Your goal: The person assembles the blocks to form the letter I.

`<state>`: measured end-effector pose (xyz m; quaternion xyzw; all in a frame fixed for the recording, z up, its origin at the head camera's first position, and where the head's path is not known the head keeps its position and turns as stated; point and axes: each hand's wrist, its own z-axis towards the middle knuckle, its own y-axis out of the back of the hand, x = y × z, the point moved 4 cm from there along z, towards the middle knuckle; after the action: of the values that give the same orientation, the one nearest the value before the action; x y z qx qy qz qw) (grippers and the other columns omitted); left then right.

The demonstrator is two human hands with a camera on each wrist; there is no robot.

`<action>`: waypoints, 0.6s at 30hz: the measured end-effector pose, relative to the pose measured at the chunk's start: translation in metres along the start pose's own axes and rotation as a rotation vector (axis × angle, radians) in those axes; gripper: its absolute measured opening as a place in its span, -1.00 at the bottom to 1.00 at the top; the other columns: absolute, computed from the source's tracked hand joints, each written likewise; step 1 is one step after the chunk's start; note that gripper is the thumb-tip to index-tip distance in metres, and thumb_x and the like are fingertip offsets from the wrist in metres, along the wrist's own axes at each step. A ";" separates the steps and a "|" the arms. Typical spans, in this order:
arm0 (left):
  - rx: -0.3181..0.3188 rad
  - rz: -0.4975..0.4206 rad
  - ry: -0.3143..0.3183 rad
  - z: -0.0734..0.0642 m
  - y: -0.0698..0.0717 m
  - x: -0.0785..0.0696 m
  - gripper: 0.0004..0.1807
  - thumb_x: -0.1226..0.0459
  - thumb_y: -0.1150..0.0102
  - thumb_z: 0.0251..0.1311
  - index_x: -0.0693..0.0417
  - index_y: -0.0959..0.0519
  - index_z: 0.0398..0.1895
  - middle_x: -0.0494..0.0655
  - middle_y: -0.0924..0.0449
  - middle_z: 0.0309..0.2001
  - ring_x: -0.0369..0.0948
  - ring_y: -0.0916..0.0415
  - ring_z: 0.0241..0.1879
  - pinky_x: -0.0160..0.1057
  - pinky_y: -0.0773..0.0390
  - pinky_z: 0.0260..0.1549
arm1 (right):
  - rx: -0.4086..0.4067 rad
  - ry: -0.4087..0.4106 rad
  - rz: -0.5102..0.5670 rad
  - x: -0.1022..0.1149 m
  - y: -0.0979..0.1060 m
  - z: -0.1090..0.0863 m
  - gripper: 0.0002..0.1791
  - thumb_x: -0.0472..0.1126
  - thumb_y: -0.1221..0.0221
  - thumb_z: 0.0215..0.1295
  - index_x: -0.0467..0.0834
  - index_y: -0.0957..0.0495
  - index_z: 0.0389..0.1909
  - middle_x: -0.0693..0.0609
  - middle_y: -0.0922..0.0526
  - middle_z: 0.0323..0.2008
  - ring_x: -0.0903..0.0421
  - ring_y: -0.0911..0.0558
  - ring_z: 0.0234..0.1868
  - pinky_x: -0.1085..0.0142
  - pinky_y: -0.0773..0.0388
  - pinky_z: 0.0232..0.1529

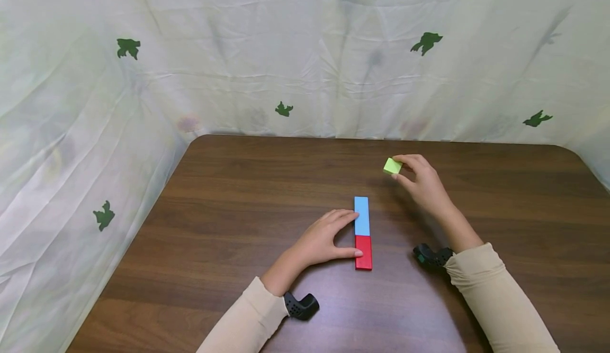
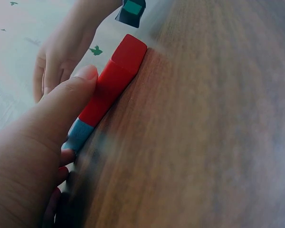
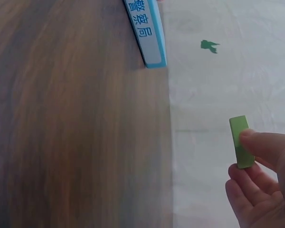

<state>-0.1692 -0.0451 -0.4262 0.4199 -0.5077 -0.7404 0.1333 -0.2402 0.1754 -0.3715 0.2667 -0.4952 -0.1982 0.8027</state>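
Observation:
A light blue block (image 1: 361, 216) and a red block (image 1: 364, 253) lie end to end in a line on the table. My left hand (image 1: 324, 238) rests at their left side, index fingertip at the blue block and thumb on the red one. The left wrist view shows the thumb against the red block (image 2: 112, 85), with the blue block (image 2: 79, 135) partly behind the fingers. Between thumb and fingertips, my right hand (image 1: 424, 184) pinches a small light green block (image 1: 392, 166) above the table. White lettering panel with blue characters marks the blue block's side (image 3: 143, 33).
The brown wooden table (image 1: 238, 183) has its far edge against a pale curtain (image 1: 305, 51) with green leaf-like patches. A black wrist device (image 1: 302, 307) sits on the left wrist and another wrist device (image 1: 431, 256) on the right.

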 end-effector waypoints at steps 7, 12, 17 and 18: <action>0.010 -0.007 0.007 0.000 -0.001 0.001 -0.14 -0.25 -0.12 -0.07 -0.10 -0.22 0.30 -0.18 -0.23 0.23 -0.24 -0.11 0.22 -0.17 -0.21 0.13 | 0.014 0.010 0.016 0.000 -0.015 0.007 -0.58 -0.43 -0.19 0.09 -0.36 -0.42 0.02 -0.23 -0.37 -0.05 -0.12 -0.43 -0.06 0.05 -0.39 -0.02; 0.011 -0.009 0.005 0.000 0.000 0.001 -0.14 -0.25 -0.12 -0.07 -0.09 -0.22 0.30 -0.18 -0.23 0.23 -0.24 -0.11 0.22 -0.18 -0.21 0.14 | 0.031 0.026 0.025 0.000 -0.024 0.008 -0.59 -0.42 -0.19 0.10 -0.35 -0.43 0.02 -0.22 -0.38 -0.06 -0.10 -0.42 -0.06 0.08 -0.40 -0.02; 0.010 -0.013 0.006 0.000 0.000 0.001 -0.15 -0.24 -0.13 -0.06 -0.09 -0.22 0.30 -0.18 -0.23 0.23 -0.24 -0.12 0.21 -0.18 -0.21 0.13 | 0.056 0.033 0.026 -0.001 -0.032 0.010 -0.61 -0.42 -0.18 0.11 -0.35 -0.43 0.01 -0.22 -0.38 -0.07 -0.11 -0.43 -0.06 0.07 -0.39 -0.01; 0.009 -0.013 0.006 0.000 0.000 0.001 -0.15 -0.24 -0.13 -0.06 -0.09 -0.22 0.30 -0.18 -0.23 0.23 -0.24 -0.12 0.21 -0.18 -0.22 0.13 | 0.064 0.028 0.024 -0.001 -0.034 0.010 -0.61 -0.41 -0.18 0.12 -0.34 -0.43 0.01 -0.22 -0.38 -0.06 -0.12 -0.43 -0.06 0.06 -0.39 0.00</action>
<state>-0.1693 -0.0458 -0.4264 0.4260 -0.5080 -0.7376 0.1281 -0.2511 0.1470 -0.3896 0.2891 -0.4930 -0.1688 0.8031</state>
